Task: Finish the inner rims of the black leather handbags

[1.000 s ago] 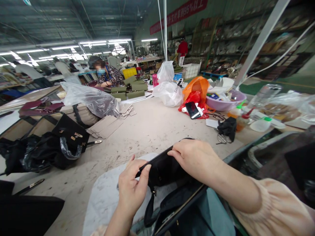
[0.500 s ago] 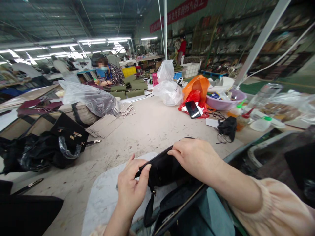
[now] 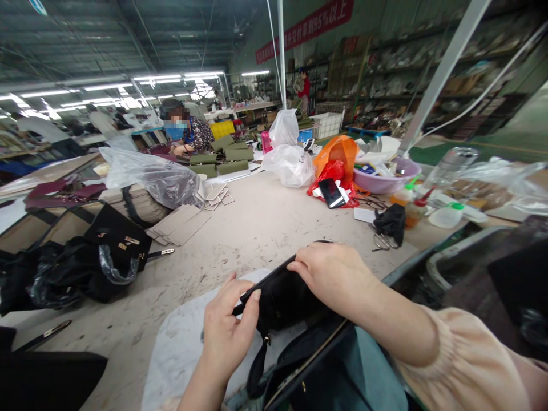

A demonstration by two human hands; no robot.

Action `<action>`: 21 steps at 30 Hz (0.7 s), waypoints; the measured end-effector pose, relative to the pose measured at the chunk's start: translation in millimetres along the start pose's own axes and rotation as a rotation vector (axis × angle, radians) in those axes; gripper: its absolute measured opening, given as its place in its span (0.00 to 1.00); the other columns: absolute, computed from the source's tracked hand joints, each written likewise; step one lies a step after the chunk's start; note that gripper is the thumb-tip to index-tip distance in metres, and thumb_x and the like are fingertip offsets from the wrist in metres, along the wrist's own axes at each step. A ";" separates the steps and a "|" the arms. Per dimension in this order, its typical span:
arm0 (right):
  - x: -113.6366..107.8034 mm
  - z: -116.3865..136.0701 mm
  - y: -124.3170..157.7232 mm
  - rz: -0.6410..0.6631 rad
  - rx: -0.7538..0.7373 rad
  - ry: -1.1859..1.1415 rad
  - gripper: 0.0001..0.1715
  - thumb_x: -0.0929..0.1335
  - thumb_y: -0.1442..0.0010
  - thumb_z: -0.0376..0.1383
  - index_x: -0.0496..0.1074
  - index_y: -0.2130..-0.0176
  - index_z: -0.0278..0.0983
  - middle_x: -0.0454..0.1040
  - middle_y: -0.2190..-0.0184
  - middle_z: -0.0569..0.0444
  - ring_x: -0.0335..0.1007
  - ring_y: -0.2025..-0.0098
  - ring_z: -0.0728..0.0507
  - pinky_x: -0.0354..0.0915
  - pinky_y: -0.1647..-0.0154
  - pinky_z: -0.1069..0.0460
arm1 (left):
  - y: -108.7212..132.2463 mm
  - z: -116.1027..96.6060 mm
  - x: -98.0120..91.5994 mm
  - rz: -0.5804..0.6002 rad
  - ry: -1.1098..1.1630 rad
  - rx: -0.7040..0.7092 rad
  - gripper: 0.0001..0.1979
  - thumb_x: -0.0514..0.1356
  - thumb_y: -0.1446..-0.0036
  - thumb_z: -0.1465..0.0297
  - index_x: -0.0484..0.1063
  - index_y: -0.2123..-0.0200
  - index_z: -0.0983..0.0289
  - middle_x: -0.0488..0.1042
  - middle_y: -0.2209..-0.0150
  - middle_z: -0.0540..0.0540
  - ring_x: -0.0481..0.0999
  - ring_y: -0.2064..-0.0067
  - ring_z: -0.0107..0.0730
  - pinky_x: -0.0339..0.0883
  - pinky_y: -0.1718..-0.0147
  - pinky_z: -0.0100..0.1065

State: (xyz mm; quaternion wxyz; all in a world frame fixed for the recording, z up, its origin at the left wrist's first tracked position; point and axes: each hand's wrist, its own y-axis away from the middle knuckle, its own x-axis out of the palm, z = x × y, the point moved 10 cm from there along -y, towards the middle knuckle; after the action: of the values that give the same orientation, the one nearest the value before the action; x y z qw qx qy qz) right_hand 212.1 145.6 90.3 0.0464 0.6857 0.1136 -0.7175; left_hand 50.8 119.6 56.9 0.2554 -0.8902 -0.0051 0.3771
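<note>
Both hands grip the top edge of a black bag (image 3: 282, 302) in front of me. My left hand (image 3: 231, 322) pinches the near left end of that edge between thumb and fingers. Farther along the same edge, my right hand (image 3: 327, 274) is closed over it, its fingertips partly hidden behind the fabric. The bag's mouth gapes, with a gold zipper (image 3: 308, 362) along its other side and a black strap (image 3: 257, 368) hanging in the opening. Under the bag lies a white sheet (image 3: 175, 331) on the table (image 3: 244, 234).
Black bags with gold fittings (image 3: 115, 240) lie at the left, beside beige boards (image 3: 177, 222). Along the back right are a phone (image 3: 331, 193), an orange bag (image 3: 338, 153), a purple basin (image 3: 385, 177), scissors (image 3: 384, 238) and bottles (image 3: 447, 216). A co-worker (image 3: 188, 131) sits across the table.
My view has shifted slightly, so the surroundings sit a little farther left. Both hands keep their hold on the bag's edge, with hardly any movement.
</note>
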 end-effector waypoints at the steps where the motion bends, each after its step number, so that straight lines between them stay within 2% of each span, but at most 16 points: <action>1: 0.1 -0.5 -0.2 -0.001 0.004 0.001 0.17 0.61 0.38 0.44 0.74 0.68 0.40 0.78 0.70 0.52 0.73 0.67 0.43 0.63 0.69 0.52 | -2.1 -1.6 -0.4 0.007 -0.010 0.003 0.06 0.55 0.44 0.68 0.72 0.68 0.60 0.77 0.69 0.50 0.76 0.62 0.33 0.65 0.50 0.38; 4: -0.9 -0.2 -0.7 -0.022 0.001 0.001 0.16 0.61 0.38 0.43 0.74 0.68 0.41 0.78 0.69 0.53 0.74 0.67 0.43 0.64 0.70 0.52 | -9.6 -8.2 2.5 0.072 -0.003 0.036 0.06 0.57 0.44 0.67 0.73 0.66 0.60 0.77 0.69 0.50 0.75 0.66 0.31 0.65 0.52 0.37; 7: -3.5 0.9 -1.0 -0.056 -0.007 -0.003 0.16 0.62 0.38 0.43 0.75 0.69 0.40 0.78 0.70 0.53 0.74 0.67 0.42 0.64 0.70 0.52 | -15.5 -12.3 10.5 0.172 0.014 0.058 0.08 0.56 0.42 0.65 0.74 0.69 0.61 0.74 0.73 0.50 0.72 0.69 0.30 0.65 0.61 0.33; 10: -4.8 0.0 -1.0 -0.066 -0.004 -0.001 0.17 0.62 0.38 0.43 0.75 0.70 0.40 0.78 0.70 0.52 0.74 0.67 0.42 0.65 0.70 0.52 | -19.6 -12.9 13.1 0.202 -0.015 0.054 0.12 0.54 0.41 0.65 0.72 0.73 0.63 0.70 0.77 0.50 0.70 0.71 0.29 0.62 0.68 0.31; 16: -4.9 -3.5 0.6 -0.068 -0.003 -0.021 0.18 0.62 0.39 0.45 0.76 0.69 0.40 0.78 0.70 0.51 0.74 0.66 0.42 0.65 0.69 0.52 | -25.7 -20.0 17.5 0.298 -0.094 0.032 0.12 0.53 0.42 0.66 0.67 0.76 0.64 0.68 0.76 0.50 0.68 0.72 0.28 0.58 0.71 0.30; 21: -1.8 -4.0 -1.4 -0.069 0.011 -0.035 0.16 0.62 0.39 0.43 0.76 0.68 0.40 0.78 0.69 0.50 0.74 0.66 0.42 0.65 0.68 0.52 | -37.1 -31.7 28.0 0.441 -0.242 0.016 0.11 0.52 0.41 0.65 0.69 0.72 0.61 0.72 0.74 0.50 0.69 0.71 0.29 0.55 0.71 0.31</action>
State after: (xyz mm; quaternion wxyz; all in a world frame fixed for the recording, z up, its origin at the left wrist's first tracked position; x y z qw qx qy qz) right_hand 215.7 147.7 92.1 0.0199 0.6691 0.1322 -0.7311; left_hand 99.0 143.2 73.7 0.1717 -0.8161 0.1617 0.5276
